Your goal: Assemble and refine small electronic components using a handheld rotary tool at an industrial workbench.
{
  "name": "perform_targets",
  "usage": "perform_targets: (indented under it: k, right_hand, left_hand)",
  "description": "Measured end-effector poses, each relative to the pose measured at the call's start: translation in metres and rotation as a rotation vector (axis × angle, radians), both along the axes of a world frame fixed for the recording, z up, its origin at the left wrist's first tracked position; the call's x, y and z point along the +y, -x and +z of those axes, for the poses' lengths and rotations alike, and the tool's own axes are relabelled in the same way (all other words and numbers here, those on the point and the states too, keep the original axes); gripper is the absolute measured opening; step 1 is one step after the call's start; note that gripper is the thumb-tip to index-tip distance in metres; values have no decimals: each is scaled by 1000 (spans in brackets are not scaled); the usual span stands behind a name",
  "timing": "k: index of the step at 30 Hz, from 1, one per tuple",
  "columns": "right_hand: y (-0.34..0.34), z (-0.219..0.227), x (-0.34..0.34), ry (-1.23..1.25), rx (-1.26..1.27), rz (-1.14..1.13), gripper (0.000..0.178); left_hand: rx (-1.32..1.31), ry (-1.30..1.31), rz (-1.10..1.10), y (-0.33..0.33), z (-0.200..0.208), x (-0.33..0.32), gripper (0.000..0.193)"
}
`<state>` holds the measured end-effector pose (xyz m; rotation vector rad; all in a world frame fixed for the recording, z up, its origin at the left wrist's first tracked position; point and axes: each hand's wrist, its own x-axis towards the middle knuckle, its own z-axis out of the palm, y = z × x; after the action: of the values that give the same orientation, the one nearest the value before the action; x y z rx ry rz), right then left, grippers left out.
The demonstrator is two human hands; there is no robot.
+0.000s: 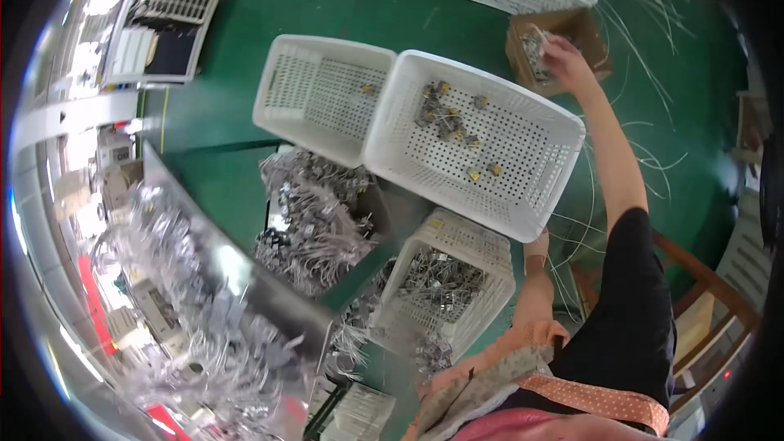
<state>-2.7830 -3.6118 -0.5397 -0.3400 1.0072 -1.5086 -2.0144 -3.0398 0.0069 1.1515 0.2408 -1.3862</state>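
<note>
My right hand (562,57) reaches over a brown cardboard box (603,55) at the upper right. Its fingers are drawn together above small whitish parts (535,51) inside; what they hold, if anything, is too small to make out. A bare limb (535,282) meets the near right corner of a large white perforated basket (490,84). Whether this is my left forearm I cannot tell, and its end is hidden behind the basket. Several small grey parts with yellow bits (445,118) lie scattered in that basket.
A smaller white basket (282,86) adjoins on the left. Bundles of grey-white cables (314,216) fill a container below it, and a cream basket (494,286) holds more parts. A metal table (237,269) piled with cables stands at left. Loose white wires (641,53) trail at right, near a wooden chair (719,294).
</note>
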Motion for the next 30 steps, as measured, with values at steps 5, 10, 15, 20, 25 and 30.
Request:
perform_targets:
  k: [5, 10, 15, 20, 25, 30]
  right_hand:
    - [-166, 210, 51, 154, -114, 343, 41]
    - [-267, 316, 168, 141, 23, 759, 36]
    - [-505, 490, 337, 138, -64, 1438, 16]
    - [-701, 576, 474, -164, 194, 1642, 9]
    - [-911, 600, 568, 126, 382, 1733, 5]
    - [-1055, 610, 600, -77, 298, 2052, 4]
  left_hand:
    - [-1236, -499, -212, -4, 17, -3, 23]
    - [-922, -235, 84, -53, 29, 2, 26]
    - [-602, -142, 173, -133, 152, 43, 24]
    - [-1080, -133, 161, -244, 215, 160, 41]
    - [-2254, -248, -247, -362, 273, 323, 58]
    - [-2104, -384, -153, -415, 297, 422, 49]
